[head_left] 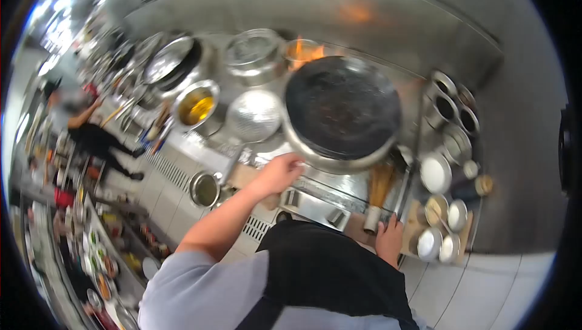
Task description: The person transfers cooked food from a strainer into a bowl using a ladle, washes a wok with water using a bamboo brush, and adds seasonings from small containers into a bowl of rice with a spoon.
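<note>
Steel wall [412, 33] curves behind the range, with an orange glow reflected in it. At the centre of the cooktop is the wok [342, 105], dark inside, with a wet-looking sheen; I can make out no portion of food in it. Setting-out looks done to me: the wok is seated, and seasoning bowls [438, 208] stand out on the right. How much work remains, I can't tell from this.

My left hand [280, 175] is by the wok's near rim, its fingers curled; whether they pinch anything, I can't tell. My right hand [390, 240] is loosely open at the counter's edge, beside the bamboo brush [381, 185].

Left of the wok sits a perforated strainer [254, 116], then a pot of yellow liquid [197, 108]. Flames [306, 51] rise behind, next to a covered pot [253, 57]. Farther off to the left, another person [97, 130] stands by the cooking line.
</note>
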The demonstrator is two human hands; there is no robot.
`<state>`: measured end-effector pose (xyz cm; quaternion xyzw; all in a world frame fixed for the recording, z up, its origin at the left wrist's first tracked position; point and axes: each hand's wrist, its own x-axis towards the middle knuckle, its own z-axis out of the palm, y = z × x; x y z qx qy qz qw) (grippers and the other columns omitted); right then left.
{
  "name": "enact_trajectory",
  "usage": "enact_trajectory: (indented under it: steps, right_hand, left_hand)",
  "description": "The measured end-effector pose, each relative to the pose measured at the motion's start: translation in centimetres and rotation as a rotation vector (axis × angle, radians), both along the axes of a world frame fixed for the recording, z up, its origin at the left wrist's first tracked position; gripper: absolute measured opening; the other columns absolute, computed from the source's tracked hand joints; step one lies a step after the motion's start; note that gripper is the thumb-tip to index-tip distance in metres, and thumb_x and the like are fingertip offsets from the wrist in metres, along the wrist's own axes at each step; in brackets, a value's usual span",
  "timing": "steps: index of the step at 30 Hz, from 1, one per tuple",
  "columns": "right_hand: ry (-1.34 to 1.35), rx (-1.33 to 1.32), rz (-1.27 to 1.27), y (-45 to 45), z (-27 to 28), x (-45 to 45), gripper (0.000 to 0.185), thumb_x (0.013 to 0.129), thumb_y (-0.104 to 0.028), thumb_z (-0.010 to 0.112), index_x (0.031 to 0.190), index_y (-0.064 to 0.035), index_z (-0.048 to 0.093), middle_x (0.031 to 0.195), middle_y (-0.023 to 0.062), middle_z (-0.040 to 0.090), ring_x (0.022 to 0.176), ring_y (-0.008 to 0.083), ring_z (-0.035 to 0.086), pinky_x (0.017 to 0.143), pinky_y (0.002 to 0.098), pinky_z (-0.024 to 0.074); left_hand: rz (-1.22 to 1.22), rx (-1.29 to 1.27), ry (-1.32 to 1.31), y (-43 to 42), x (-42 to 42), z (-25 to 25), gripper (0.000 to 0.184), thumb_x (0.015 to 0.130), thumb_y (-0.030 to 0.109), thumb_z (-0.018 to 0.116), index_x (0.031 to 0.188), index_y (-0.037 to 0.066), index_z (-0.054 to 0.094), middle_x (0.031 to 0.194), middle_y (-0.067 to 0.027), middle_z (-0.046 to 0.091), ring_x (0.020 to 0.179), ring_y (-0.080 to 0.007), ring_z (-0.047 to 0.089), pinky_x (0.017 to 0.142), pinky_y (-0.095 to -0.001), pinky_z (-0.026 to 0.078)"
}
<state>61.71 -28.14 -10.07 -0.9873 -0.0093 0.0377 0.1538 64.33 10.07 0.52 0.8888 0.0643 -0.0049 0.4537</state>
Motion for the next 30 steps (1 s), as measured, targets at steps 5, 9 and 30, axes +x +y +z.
enact_trajectory:
  steps: [5, 9, 30]
  right_hand:
    - [0.426, -0.141, 0.01, 5.8, 0.8, 4.7, 0.088, 0.08, -0.04, 0.066, 0.149, -0.0035, 0.025, 0.121, 0.0272, 0.057, 0.106, 0.0422, 0.06, 0.09, 0.0462, 0.0486]
    - [0.395, -0.038, 0.007, 1.9, 0.2, 6.6, 0.086, 0.081, -0.027, 0.062, 0.152, -0.0074, 0.016, 0.12, 0.0323, 0.056, 0.103, 0.0467, 0.059, 0.088, 0.0492, 0.0479]
    - [-0.054, -0.398, 0.292, 19.7, 26.1, 12.1, 0.047, 0.083, -0.033, 0.066, 0.125, -0.0145, 0.06, 0.086, 0.0188, 0.067, 0.08, 0.0353, 0.067, 0.072, 0.0468, 0.0521]
  left_hand:
    - [-0.132, 0.027, -0.1, -2.1, 2.6, 1.9, 0.03, 0.086, 0.022, 0.063, 0.11, 0.005, 0.064, 0.084, -0.013, 0.068, 0.078, -0.0254, 0.067, 0.072, -0.0362, 0.052]
    - [-0.253, -0.019, -0.083, -0.7, 1.4, 1.6, 0.028, 0.087, 0.022, 0.063, 0.108, 0.004, 0.064, 0.084, -0.0122, 0.068, 0.077, -0.0262, 0.067, 0.071, -0.0374, 0.052]
    - [-0.362, 0.361, -0.496, 0.1, 4.8, -3.2, 0.045, 0.08, 0.016, 0.063, 0.121, -0.001, 0.056, 0.12, -0.0142, 0.057, 0.121, -0.0305, 0.049, 0.099, -0.0412, 0.04]
